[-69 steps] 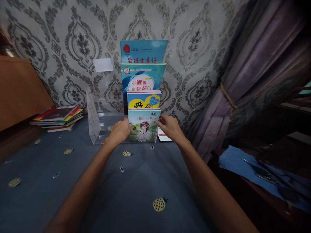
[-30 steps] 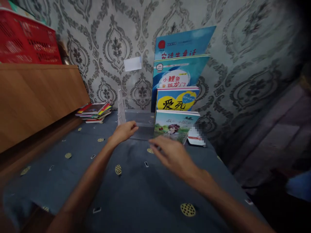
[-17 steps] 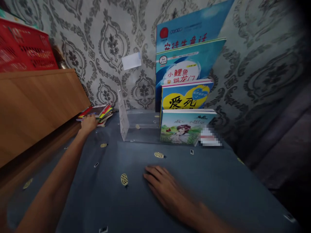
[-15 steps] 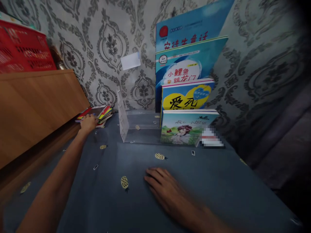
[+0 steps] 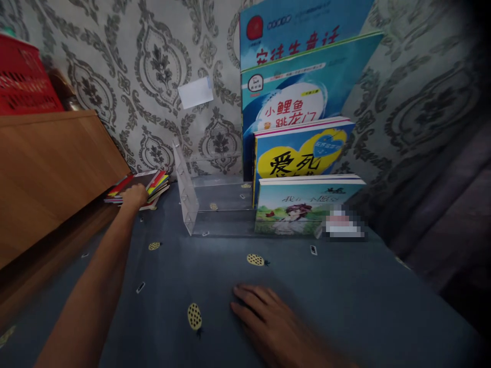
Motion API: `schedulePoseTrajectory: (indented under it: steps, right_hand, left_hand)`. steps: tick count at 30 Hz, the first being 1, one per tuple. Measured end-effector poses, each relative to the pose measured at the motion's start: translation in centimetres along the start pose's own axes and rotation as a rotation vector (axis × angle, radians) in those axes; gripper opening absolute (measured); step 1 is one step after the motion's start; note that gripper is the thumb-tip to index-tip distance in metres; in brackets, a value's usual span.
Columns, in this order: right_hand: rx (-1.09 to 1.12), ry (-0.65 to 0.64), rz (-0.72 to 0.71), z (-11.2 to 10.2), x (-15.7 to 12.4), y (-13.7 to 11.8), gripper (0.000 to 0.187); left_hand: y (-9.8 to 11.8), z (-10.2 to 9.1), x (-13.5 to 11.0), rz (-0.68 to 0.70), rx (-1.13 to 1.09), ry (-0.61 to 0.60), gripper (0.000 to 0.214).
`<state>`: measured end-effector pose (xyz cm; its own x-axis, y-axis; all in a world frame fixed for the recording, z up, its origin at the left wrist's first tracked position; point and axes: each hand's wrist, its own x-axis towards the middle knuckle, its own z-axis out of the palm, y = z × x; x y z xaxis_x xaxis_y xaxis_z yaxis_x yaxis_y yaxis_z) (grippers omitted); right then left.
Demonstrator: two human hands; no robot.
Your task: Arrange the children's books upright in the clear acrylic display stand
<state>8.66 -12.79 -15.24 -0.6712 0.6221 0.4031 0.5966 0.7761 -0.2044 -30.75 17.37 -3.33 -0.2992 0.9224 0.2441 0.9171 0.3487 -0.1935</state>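
Observation:
My left hand [image 5: 135, 196] reaches far out to a stack of books [image 5: 155, 188] lying at the table's back left. Its fingers are curled over the front of the stack, closed on a book there; the fingertips are partly hidden. Low in the picture my right hand [image 5: 274, 317] lies on the table, fingers stretched out and holding nothing. Beyond it stands a clear tiered display rack [image 5: 186, 197]. In the rack's right part, several picture books stand upright one behind another: a green-and-white one [image 5: 293, 207] in front, a yellow-and-blue one [image 5: 303, 148], then taller blue ones [image 5: 291, 97].
A wooden cabinet [image 5: 49, 174] borders the left side, with a red plastic basket [image 5: 26, 82] on top. The table has a dark cover [image 5: 215, 266] printed with pineapples. Behind is patterned wallpaper bearing a white card [image 5: 195, 93]. A dark curtain hangs at the right.
My left hand's fingers have curled in at the stack's front edge. The view has tilted and shifted slightly; my right hand stays resting on the table. The rack's books stand as before.

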Motion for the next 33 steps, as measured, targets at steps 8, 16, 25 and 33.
schedulePoseTrajectory:
  steps: [8, 16, 25, 33]
  right_hand:
    - [0.028, 0.012, 0.005, 0.4, -0.3, 0.2, 0.037]
    - [0.072, -0.010, 0.058, -1.3, 0.1, -0.5, 0.037]
    - [0.068, 0.044, 0.058, -1.9, 0.4, -1.0, 0.032]
    - [0.084, 0.002, 0.054, -2.1, 0.5, -1.0, 0.031]
  left_hand:
    - [-0.6, -0.3, -0.1, 0.185, 0.110, -0.054, 0.040]
    - [-1.9, -2.4, -4.2, 0.283, 0.202, 0.003, 0.042]
    - [-4.3, 0.4, -11.5, 0.421, 0.116, 0.269, 0.066]
    - [-4.4, 4.6, -12.5, 0.354, 0.158, 0.134, 0.064]
